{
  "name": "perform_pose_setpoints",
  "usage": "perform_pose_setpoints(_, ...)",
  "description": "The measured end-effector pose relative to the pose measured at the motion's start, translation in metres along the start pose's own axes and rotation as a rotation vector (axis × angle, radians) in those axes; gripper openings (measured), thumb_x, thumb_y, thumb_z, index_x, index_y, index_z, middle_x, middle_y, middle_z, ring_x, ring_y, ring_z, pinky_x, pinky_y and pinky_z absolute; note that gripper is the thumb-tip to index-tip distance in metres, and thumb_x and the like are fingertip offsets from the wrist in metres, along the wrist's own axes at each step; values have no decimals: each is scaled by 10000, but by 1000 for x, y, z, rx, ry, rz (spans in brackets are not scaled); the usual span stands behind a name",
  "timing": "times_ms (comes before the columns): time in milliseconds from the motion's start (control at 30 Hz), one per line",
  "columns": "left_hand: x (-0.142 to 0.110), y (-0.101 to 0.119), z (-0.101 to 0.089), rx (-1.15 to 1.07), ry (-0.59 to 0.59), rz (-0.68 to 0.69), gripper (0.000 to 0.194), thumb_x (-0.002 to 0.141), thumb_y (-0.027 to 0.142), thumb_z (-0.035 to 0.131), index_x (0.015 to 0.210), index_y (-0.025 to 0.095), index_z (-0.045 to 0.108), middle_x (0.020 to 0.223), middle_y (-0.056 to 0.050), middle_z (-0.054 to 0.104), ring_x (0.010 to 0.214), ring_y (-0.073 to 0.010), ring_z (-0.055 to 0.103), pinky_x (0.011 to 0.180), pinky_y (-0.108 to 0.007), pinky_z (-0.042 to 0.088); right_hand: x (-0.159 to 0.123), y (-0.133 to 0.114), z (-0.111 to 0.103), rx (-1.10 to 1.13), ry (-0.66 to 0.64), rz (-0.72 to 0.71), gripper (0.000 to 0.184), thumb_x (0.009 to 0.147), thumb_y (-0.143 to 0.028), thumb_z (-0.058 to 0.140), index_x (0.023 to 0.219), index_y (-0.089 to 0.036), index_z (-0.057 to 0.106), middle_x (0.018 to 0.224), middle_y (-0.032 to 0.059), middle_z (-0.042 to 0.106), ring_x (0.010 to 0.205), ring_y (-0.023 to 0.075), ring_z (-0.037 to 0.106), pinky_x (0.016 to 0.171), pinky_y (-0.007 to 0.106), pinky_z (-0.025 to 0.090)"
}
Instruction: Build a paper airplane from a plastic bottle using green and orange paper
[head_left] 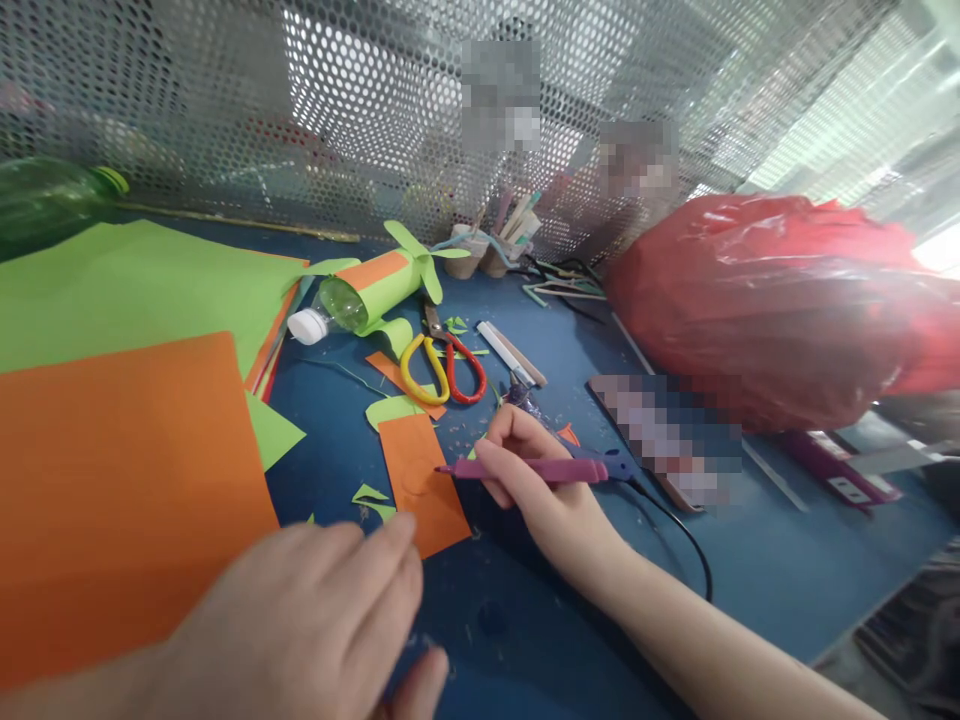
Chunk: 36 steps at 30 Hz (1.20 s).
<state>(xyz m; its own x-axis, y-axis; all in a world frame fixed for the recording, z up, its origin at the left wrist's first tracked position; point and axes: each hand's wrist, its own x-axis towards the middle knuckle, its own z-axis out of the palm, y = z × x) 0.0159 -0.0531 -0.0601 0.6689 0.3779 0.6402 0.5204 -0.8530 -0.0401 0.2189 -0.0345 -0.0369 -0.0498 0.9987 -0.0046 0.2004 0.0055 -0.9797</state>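
Observation:
My right hand [551, 500] is closed round a purple felt-tip pen [551, 470], its tip over a small orange paper rectangle [420, 455]. A faint round outline shows on that paper. My left hand [322, 600] is open, fingers stretched out and thumb apart, with its fingertips at the paper's lower left edge; whether they press on it I cannot tell. Above the paper lie scissors [427, 370] with one yellow and one red handle. Green paper scraps [371, 495] are scattered around it.
Large orange [127, 440] and green [135, 280] sheets cover the left. Behind the scissors lies a paper-wrapped bottle [382, 290] with green petals. A corded blue glue gun [615, 463], a phone [652, 440] and a big red plastic bag [772, 310] are on the right. Perforated metal [360, 90] backs the table.

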Motion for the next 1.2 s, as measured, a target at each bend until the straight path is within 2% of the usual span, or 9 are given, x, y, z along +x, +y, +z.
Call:
perform_pose_setpoints(33, 2, -7, -1, -46, 17, -43, 336, 883, 228, 399, 806, 128, 711, 791, -88, 739, 589, -205, 653, 486, -324, 515, 0, 1, 1, 7, 4, -7, 243, 854, -314, 577, 693, -219, 422, 570, -72, 434, 501, 90, 389, 504, 224, 333)
perform_pose_setpoints(133, 9, -26, -4, -155, -74, -53, 293, 873, 168, 421, 846, 147, 712, 815, -59, 739, 668, -170, 670, 575, -287, 551, 0, 4, 3, 41, -12, -7, 270, 828, -315, 630, 681, -218, 424, 610, -61, 462, 545, 96, 474, 548, 226, 390)
perform_pose_setpoints(233, 10, -34, 0, -230, -66, -66, 284, 875, 150, 423, 890, 133, 706, 879, -61, 744, 697, -163, 680, 607, -284, 562, -2, 5, 4, 40, -52, 28, 279, 819, -329, 639, 675, -219, 426, 605, -58, 464, 555, 108, 510, 562, 238, 413)
perform_pose_setpoints(333, 7, -32, 7, -266, -46, -110, 282, 869, 153, 429, 932, 120, 701, 930, -74, 745, 720, -192, 687, 605, -325, 564, -2, 7, 5, -18, -66, 35, 294, 807, -353, 645, 665, -222, 424, 611, -49, 466, 554, 119, 508, 556, 250, 419)
perform_pose_setpoints(400, 7, -29, 10, -276, -49, -124, 285, 858, 145, 430, 917, 109, 707, 891, -77, 748, 693, -209, 687, 573, -350, 564, -2, 8, 5, -45, -73, 29, 299, 800, -357, 650, 662, -222, 421, 615, -48, 463, 554, 119, 506, 556, 251, 422)
perform_pose_setpoints(567, 12, -29, 8, -265, -38, -57, 280, 826, 126, 448, 858, 62, 718, 785, -105, 743, 591, -245, 678, 454, -383, 544, -1, 10, 6, -53, -93, 9, 265, 807, -303, 628, 673, -216, 416, 619, -56, 443, 558, 115, 505, 541, 238, 380)
perform_pose_setpoints(933, 10, -29, 10, -201, -42, -30, 257, 841, 157, 453, 829, 120, 707, 808, -97, 743, 669, -208, 690, 532, -307, 549, 0, 10, 7, -85, -123, -37, 247, 813, -215, 617, 670, -206, 417, 609, -72, 416, 535, 83, 348, 500, 215, 287)
perform_pose_setpoints(1133, 10, -30, 9, -191, -43, -20, 254, 839, 155, 452, 833, 127, 705, 783, -89, 738, 661, -205, 685, 530, -307, 547, -1, 9, 6, -39, -160, 18, 269, 811, -248, 629, 657, -210, 412, 617, -62, 450, 565, 104, 484, 562, 240, 395)
perform_pose_setpoints(1200, 10, -30, 9, -189, -42, -21, 256, 841, 155, 450, 837, 131, 705, 783, -88, 738, 667, -204, 686, 532, -304, 547, -1, 9, 5, -34, -171, 22, 265, 813, -247, 624, 653, -211, 416, 609, -62, 451, 559, 107, 492, 559, 243, 398)
